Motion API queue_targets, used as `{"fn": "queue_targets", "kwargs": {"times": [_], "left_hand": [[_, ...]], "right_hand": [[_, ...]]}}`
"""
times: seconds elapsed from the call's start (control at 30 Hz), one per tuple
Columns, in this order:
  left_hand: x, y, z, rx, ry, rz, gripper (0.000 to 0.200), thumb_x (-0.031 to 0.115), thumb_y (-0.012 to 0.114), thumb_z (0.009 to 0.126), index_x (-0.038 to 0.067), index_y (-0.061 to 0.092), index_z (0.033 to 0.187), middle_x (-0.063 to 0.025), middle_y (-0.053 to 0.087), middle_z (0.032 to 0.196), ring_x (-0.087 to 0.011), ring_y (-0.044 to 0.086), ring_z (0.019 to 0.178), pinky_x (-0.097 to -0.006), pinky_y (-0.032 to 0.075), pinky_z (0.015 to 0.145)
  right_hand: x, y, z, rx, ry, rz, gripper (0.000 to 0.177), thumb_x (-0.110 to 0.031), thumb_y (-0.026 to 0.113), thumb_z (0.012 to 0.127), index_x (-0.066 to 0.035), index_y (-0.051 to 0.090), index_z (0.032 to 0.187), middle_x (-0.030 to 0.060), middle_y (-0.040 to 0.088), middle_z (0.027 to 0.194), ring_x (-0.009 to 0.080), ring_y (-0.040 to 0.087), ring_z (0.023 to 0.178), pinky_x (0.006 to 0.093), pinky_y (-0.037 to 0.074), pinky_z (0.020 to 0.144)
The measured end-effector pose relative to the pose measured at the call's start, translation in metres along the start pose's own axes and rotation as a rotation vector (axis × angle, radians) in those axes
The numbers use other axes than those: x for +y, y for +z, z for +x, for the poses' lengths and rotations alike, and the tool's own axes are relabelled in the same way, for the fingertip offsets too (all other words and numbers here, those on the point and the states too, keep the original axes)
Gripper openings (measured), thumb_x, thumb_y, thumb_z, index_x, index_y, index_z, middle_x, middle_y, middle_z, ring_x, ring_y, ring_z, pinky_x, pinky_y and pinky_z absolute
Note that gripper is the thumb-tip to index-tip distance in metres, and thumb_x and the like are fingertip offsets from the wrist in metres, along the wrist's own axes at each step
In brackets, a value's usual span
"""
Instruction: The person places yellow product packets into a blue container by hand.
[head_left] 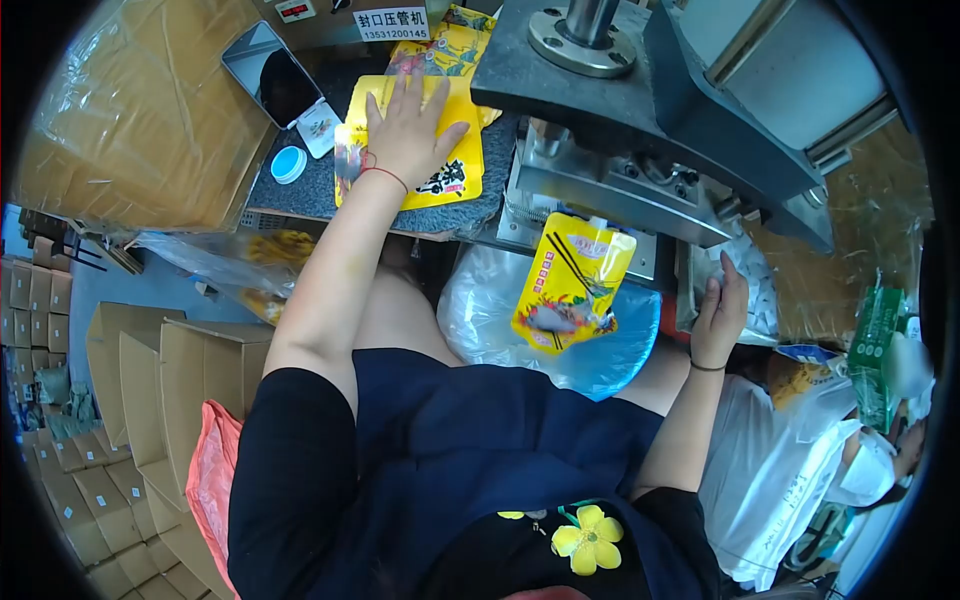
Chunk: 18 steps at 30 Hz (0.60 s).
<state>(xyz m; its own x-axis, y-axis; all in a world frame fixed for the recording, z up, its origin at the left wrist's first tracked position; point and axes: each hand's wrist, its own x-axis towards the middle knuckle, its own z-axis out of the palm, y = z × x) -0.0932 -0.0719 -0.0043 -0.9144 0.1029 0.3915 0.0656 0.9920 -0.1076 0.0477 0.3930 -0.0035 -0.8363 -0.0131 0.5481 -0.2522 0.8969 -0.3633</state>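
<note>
My left hand (405,135) lies flat with spread fingers on yellow printed pouches (455,165) on the grey cloth-covered bench (320,195). More yellow pouches (460,45) lie beyond it. A yellow pouch with chopsticks printed on it (575,285) hangs at the front of the metal press machine (620,185), its top edge at the jaw and its body over a clear-blue plastic bag (480,300). To the right of that pouch, my right hand (722,312) is raised with its fingers stretched out and nothing visible in it. Beside it is a bag of small whitish pieces (745,285).
A phone (270,75), a small white case (318,128) and a round blue-lidded tub (289,164) lie on the bench's left. A large taped carton (130,120) stands farther left. Open cardboard boxes (200,390) stand by my left side, white sacks (770,470) by my right.
</note>
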Motion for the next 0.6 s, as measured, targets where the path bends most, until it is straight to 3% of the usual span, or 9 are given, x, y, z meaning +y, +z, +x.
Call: {"fn": "queue_targets", "kwargs": {"times": [0.17, 0.23, 0.27, 0.37, 0.4, 0.47, 0.5, 0.53, 0.6], "left_hand": [[0.028, -0.048, -0.095, 0.137, 0.075, -0.187, 0.077, 0.05, 0.063, 0.092, 0.009, 0.04, 0.153, -0.0204, 0.036, 0.158, -0.0357, 0.034, 0.147, -0.0606, 0.02, 0.119], [0.044, -0.041, -0.141, 0.01, 0.18, -0.225, 0.068, 0.038, 0.069, 0.089, 0.007, 0.048, 0.146, -0.0197, 0.043, 0.153, -0.0371, 0.041, 0.142, -0.057, 0.027, 0.116], [0.042, -0.032, -0.151, 0.138, 0.236, -0.089, 0.056, 0.023, 0.072, 0.087, 0.004, 0.056, 0.137, -0.0202, 0.058, 0.138, -0.0374, 0.056, 0.127, -0.0486, 0.042, 0.106], [0.05, -0.061, -0.157, 0.13, -0.078, -0.804, 0.036, 0.007, 0.067, 0.088, 0.001, 0.065, 0.123, -0.0181, 0.071, 0.113, -0.0374, 0.068, 0.101, -0.0372, 0.052, 0.089], [0.061, -0.075, -0.152, -0.025, -0.203, -1.09, 0.027, -0.001, 0.063, 0.088, -0.001, 0.068, 0.114, -0.0167, 0.073, 0.096, -0.0304, 0.069, 0.081, -0.0289, 0.052, 0.074], [0.085, -0.076, -0.152, -0.102, -0.12, -1.283, 0.021, 0.001, 0.064, 0.091, -0.002, 0.069, 0.11, -0.0153, 0.073, 0.092, -0.0226, 0.068, 0.077, -0.0273, 0.051, 0.072], [0.095, -0.076, -0.153, -0.144, -0.075, -1.38, 0.018, 0.002, 0.064, 0.092, -0.003, 0.069, 0.108, -0.0147, 0.073, 0.09, -0.0187, 0.067, 0.076, -0.0264, 0.05, 0.071], [0.1, -0.078, -0.152, -0.28, -0.097, -1.384, 0.018, 0.008, 0.071, 0.094, -0.005, 0.072, 0.107, -0.0048, 0.072, 0.09, -0.006, 0.061, 0.082, -0.0235, 0.05, 0.075], [0.113, -0.087, -0.15, -0.399, -0.076, -1.387, 0.019, 0.009, 0.071, 0.095, -0.005, 0.071, 0.107, -0.0048, 0.072, 0.09, -0.0064, 0.062, 0.082, -0.0236, 0.051, 0.075]], "right_hand": [[0.004, -0.015, -0.028, 0.127, 0.036, 0.119, 0.03, -0.015, 0.059, 0.101, 0.004, 0.059, 0.125, 0.0182, 0.065, 0.113, 0.0285, 0.063, 0.1, 0.0359, 0.048, 0.093], [-0.001, -0.027, -0.033, 0.129, 0.026, 0.125, 0.027, -0.014, 0.058, 0.101, 0.004, 0.059, 0.122, 0.0182, 0.065, 0.113, 0.0278, 0.063, 0.1, 0.0353, 0.048, 0.093], [-0.01, -0.035, -0.03, 0.131, 0.026, 0.155, 0.026, -0.013, 0.058, 0.101, 0.004, 0.059, 0.12, 0.018, 0.065, 0.113, 0.0278, 0.063, 0.099, 0.0349, 0.048, 0.093], [-0.043, -0.029, -0.028, 0.067, 0.156, 0.414, 0.022, -0.011, 0.051, 0.101, 0.003, 0.061, 0.116, 0.0164, 0.064, 0.11, 0.027, 0.062, 0.1, 0.035, 0.048, 0.091], [-0.064, -0.027, -0.021, -0.025, 0.078, 0.388, 0.02, -0.01, 0.053, 0.1, 0.002, 0.062, 0.114, 0.017, 0.064, 0.108, 0.0282, 0.063, 0.099, 0.0361, 0.049, 0.089], [-0.099, -0.019, 0.004, -0.209, -0.33, 0.459, 0.016, -0.007, 0.061, 0.093, -0.001, 0.064, 0.108, 0.0174, 0.065, 0.096, 0.0355, 0.061, 0.084, 0.0405, 0.05, 0.076], [-0.111, -0.016, 0.012, -0.292, -0.405, 0.524, 0.014, -0.004, 0.064, 0.09, -0.002, 0.065, 0.104, 0.0172, 0.064, 0.094, 0.0351, 0.06, 0.08, 0.0413, 0.049, 0.072], [-0.121, -0.019, 0.018, -0.322, -0.382, 0.549, 0.013, -0.005, 0.065, 0.09, -0.002, 0.067, 0.102, 0.0156, 0.065, 0.092, 0.0311, 0.062, 0.079, 0.0399, 0.05, 0.072], [-0.131, -0.017, 0.02, -0.223, -0.124, 0.763, 0.014, -0.006, 0.068, 0.089, -0.002, 0.068, 0.102, 0.0145, 0.065, 0.091, 0.0297, 0.062, 0.079, 0.0394, 0.05, 0.073]]}}
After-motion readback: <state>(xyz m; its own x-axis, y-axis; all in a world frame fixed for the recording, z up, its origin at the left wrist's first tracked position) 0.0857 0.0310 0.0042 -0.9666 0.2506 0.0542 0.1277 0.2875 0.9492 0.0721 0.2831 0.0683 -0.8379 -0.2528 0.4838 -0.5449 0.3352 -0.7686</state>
